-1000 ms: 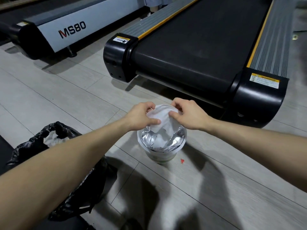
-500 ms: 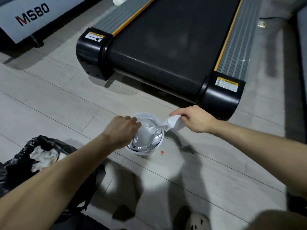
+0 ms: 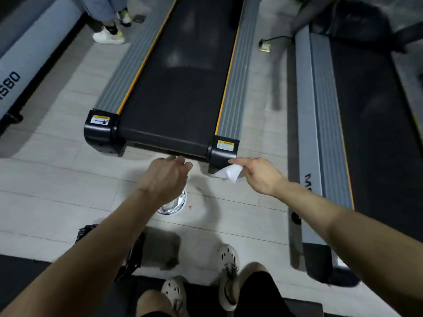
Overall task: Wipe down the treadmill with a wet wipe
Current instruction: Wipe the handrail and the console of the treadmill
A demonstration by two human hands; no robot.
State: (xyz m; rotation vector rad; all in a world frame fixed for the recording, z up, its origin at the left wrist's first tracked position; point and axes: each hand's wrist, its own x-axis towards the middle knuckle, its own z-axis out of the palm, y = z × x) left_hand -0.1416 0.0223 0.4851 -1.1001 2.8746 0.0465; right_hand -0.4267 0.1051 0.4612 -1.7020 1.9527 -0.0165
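Observation:
The treadmill [image 3: 174,92] lies ahead, with a black belt, grey side rails and black end caps. My right hand [image 3: 258,175] pinches a white wet wipe [image 3: 229,173] just in front of the right end cap [image 3: 223,154]. My left hand [image 3: 164,179] hovers with relaxed fingers and holds nothing, above the white wipes tub [image 3: 175,205] with its foil liner, which it partly hides. The tub stands on the floor short of the treadmill's rear edge.
A second treadmill [image 3: 343,133] runs along the right, a third [image 3: 20,72] along the left. A black rubbish bag [image 3: 132,255] sits under my left forearm. Another person's feet [image 3: 109,35] stand far left. My own shoes [image 3: 226,271] are at the bottom.
The wipe has come free of the tub and my right hand has carried it up and right. My left hand let go of the tub and rose. The view has lifted higher.

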